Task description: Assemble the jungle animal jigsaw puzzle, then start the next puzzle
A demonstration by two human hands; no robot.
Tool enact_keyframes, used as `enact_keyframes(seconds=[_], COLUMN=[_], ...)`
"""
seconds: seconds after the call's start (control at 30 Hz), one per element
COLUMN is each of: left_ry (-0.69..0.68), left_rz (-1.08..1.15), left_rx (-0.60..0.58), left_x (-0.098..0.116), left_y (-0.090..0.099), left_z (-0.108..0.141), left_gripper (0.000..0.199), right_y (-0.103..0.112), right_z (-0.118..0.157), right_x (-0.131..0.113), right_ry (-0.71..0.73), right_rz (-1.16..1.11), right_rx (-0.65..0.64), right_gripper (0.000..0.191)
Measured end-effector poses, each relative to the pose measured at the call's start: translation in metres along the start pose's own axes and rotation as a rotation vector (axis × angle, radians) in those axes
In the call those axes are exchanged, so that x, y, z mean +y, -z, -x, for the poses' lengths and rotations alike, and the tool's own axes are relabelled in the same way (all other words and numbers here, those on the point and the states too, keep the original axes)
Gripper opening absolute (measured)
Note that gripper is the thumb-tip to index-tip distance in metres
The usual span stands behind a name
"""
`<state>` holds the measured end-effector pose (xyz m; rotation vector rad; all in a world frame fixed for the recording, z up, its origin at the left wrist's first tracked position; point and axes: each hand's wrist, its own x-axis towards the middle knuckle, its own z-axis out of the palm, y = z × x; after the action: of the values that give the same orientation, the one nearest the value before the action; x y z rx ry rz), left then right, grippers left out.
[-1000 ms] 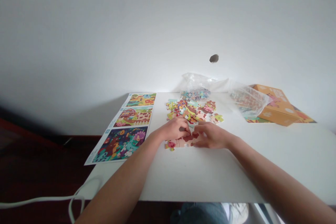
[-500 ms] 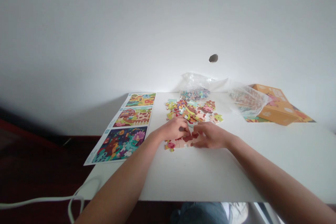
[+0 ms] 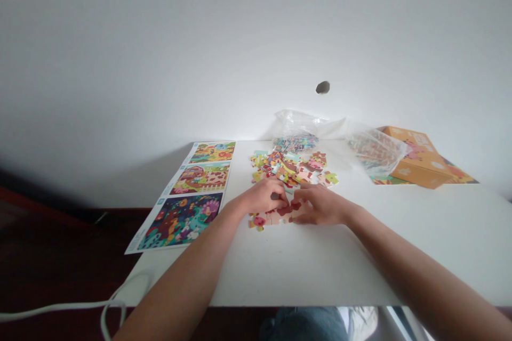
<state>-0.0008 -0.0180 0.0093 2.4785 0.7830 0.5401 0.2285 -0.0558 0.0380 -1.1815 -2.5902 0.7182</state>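
Just in front of me, a few pink puzzle pieces with dark red patches point(image 3: 274, 217) lie joined in a strip, a pig's face at the left end. My left hand point(image 3: 266, 196) bends over the strip's far side, fingers curled and pinching at a puzzle piece. From the right, my right hand point(image 3: 322, 205) grips the strip's right end between thumb and fingers. The two hands' fingertips nearly meet, hiding part of the pieces between them. Right behind the hands spreads a heap of loose puzzle pieces point(image 3: 288, 167).
To the left lies a sheet with three printed pictures point(image 3: 182, 218). Clear plastic bags of pieces point(image 3: 296, 141) rest against the wall. An orange box point(image 3: 420, 157) stands at the back right on a colourful sheet. A white cable point(image 3: 60, 307) hangs past the left table edge.
Both hands keep nearly the same place on the joined pieces. The whole view has shifted very slightly; nothing else has visibly moved.
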Motion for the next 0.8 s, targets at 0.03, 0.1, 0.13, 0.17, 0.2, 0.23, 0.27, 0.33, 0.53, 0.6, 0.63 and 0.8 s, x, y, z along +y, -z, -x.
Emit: enact_keyframes(seconds=[0.03, 0.1, 0.13, 0.17, 0.2, 0.23, 0.27, 0.33, 0.53, 0.6, 0.63, 0.8], left_ry=[0.001, 0.006, 0.009, 0.010, 0.012, 0.012, 0.011, 0.007, 0.027, 0.033, 0.031, 0.022], left_rz=[-0.001, 0.001, 0.005, 0.009, 0.011, 0.013, 0.013, 0.012, 0.020, 0.023, 0.025, 0.043], left_rx=[0.000, -0.004, -0.007, -0.010, -0.012, -0.013, -0.012, -0.009, -0.013, -0.012, -0.012, -0.009], left_x=[0.000, 0.000, 0.000, 0.000, 0.001, 0.001, 0.001, 0.001, 0.003, 0.003, 0.003, 0.000], left_y=[0.000, 0.000, 0.000, 0.000, 0.000, 0.000, 0.000, 0.000, 0.000, 0.001, 0.001, -0.001], left_z=[0.000, 0.000, 0.000, 0.000, 0.000, 0.000, 0.000, -0.001, -0.001, -0.001, -0.001, 0.000], left_gripper=[0.010, 0.010, 0.010, 0.010, 0.010, 0.010, 0.011, 0.011, 0.012, 0.011, 0.010, 0.008], right_y=[0.002, 0.005, 0.006, 0.006, 0.006, 0.006, 0.005, 0.003, -0.003, -0.004, -0.004, 0.008], right_z=[0.000, 0.001, 0.001, 0.002, 0.002, 0.002, 0.001, 0.001, 0.000, 0.001, 0.001, 0.003], right_x=[0.000, -0.001, 0.000, 0.000, 0.001, 0.002, 0.003, 0.005, 0.002, -0.001, -0.003, 0.001], right_ry=[0.001, 0.009, 0.014, 0.018, 0.019, 0.017, 0.018, 0.025, 0.033, 0.046, 0.062, 0.157], right_rz=[-0.010, -0.037, -0.047, -0.052, -0.052, -0.050, -0.047, -0.040, 0.007, 0.032, 0.047, 0.099], right_rx=[-0.003, -0.010, -0.011, -0.008, -0.002, 0.006, 0.012, 0.021, 0.048, 0.068, 0.074, 0.083], right_gripper=[0.032, 0.030, 0.029, 0.028, 0.027, 0.027, 0.027, 0.028, 0.029, 0.029, 0.028, 0.024])
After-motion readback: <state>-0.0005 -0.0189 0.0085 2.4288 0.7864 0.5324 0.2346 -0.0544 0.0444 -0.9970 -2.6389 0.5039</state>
